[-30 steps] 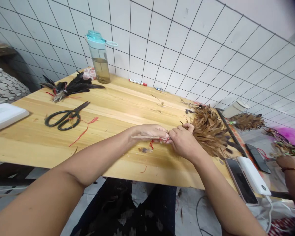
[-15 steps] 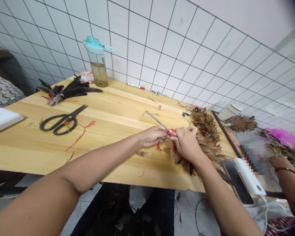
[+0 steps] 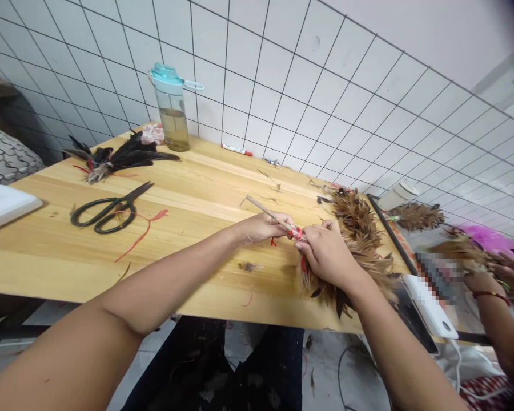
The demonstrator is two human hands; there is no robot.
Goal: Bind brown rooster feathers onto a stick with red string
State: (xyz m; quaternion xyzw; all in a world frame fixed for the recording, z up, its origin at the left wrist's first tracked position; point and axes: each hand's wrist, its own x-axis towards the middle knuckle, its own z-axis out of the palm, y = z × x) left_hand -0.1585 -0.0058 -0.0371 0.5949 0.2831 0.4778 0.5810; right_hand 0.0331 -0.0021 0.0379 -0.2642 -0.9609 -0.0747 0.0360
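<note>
My left hand (image 3: 263, 227) grips a thin wooden stick (image 3: 268, 212), whose far end points up and to the left over the table. My right hand (image 3: 325, 255) closes around a bundle of brown feathers (image 3: 358, 216) at the stick's end. Between my hands, red thread (image 3: 297, 233) is wound around the stick and the feather bases. A loose red strand (image 3: 302, 264) hangs below my right hand. My fingertips from both hands nearly meet at this binding.
The wooden table (image 3: 188, 274) holds black scissors (image 3: 111, 209), dark feathers (image 3: 124, 155), a water bottle (image 3: 171, 108) and a red-capped marker (image 3: 236, 150). Tiled wall backs it. At right, a co-worker's hands (image 3: 512, 274) work with feathers beside a white power bank (image 3: 430, 305).
The stick has swung from nearly level to pointing up and left, and the red binding shows between my hands. The co-worker's hand has risen at the right.
</note>
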